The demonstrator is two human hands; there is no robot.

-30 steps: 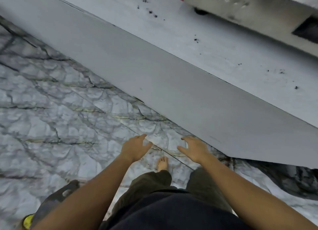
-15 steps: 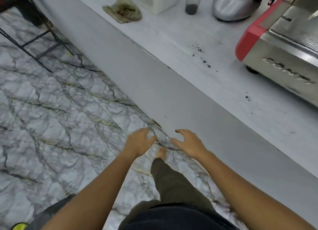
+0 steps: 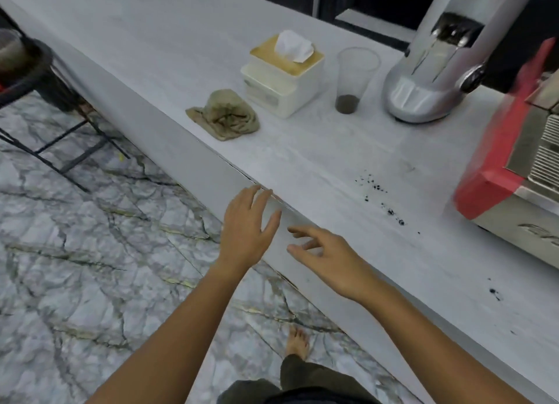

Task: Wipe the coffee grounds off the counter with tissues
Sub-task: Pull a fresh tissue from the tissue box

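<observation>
My view crops the espresso machine (image 3: 511,173) at right — blurred; the grinder's (image 3: 435,71) top is cut off.

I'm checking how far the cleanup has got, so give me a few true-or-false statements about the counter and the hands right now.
1. Both hands hold nothing: left hand, right hand. True.
2. A tissue sticks up from the tissue box. True.
3. The crumpled cloth lies on top of the box. False: it lies on the counter beside it.
4. The coffee grounds are already wiped away. False: specks remain near the red machine.
5. The plastic cup is full. False: only its bottom is dark.
</observation>
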